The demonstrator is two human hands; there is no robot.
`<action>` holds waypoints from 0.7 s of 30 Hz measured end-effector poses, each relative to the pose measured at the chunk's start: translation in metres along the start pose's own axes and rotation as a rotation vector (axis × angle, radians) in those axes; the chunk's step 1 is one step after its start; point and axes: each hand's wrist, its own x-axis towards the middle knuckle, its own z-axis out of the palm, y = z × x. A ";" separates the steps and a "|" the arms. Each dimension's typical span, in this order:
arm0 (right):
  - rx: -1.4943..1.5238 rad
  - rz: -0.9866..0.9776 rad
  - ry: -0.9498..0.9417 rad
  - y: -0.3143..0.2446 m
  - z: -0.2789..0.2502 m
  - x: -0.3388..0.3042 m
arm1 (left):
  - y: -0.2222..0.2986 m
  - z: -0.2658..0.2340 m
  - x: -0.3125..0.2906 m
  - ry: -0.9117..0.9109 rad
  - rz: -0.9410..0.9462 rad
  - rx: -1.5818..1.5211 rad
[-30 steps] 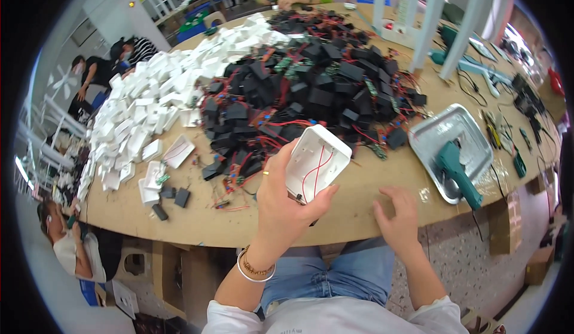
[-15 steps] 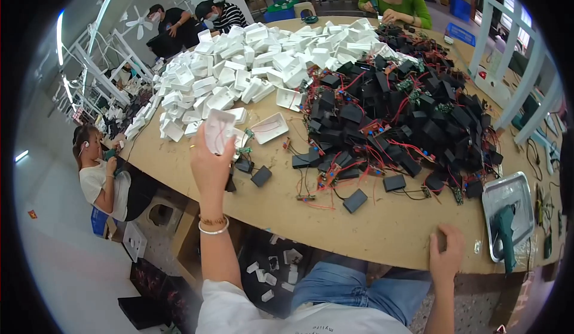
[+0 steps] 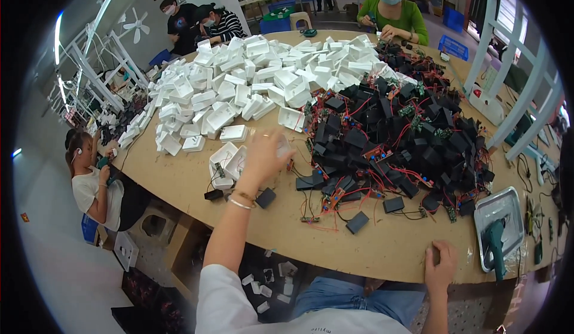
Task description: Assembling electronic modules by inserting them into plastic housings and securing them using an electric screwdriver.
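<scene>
My left hand (image 3: 265, 158) reaches over the middle of the table, its fingers closed round a white plastic case (image 3: 283, 147) that they mostly hide. Beside it sit open white case halves (image 3: 222, 156), one with a small green circuit board (image 3: 219, 170) at its edge. Near my left wrist lie two black boxes, one (image 3: 265, 198) to its right and another (image 3: 213, 195) to its left. At the table's front edge my right hand (image 3: 440, 263) rests with fingers loosely curled, thumb apart, nothing visible in it.
White cases (image 3: 239, 77) are heaped at the back left. Black boxes with red wires and circuit boards (image 3: 382, 131) pile up to the right. A metal tray (image 3: 516, 205) holds a green glue gun (image 3: 495, 247). Several people work around the table.
My left hand has set down the white case with wires on the left, then moved right and closed on another white case. My right hand stays at the table edge.
</scene>
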 end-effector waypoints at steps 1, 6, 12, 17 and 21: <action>0.000 -0.009 0.005 0.000 0.001 0.000 | -0.001 0.011 0.002 -0.059 0.084 0.079; -0.002 0.016 0.028 -0.001 0.000 -0.001 | 0.006 0.012 0.036 -0.653 0.012 0.497; -0.005 0.018 0.016 -0.002 -0.001 0.004 | -0.023 0.050 0.082 -0.359 -0.005 0.110; -0.020 0.010 0.015 -0.001 0.000 0.003 | -0.031 0.063 0.100 -0.472 -0.031 0.112; -0.004 0.002 0.014 -0.004 -0.001 0.003 | -0.047 0.049 0.087 -0.438 -0.164 0.120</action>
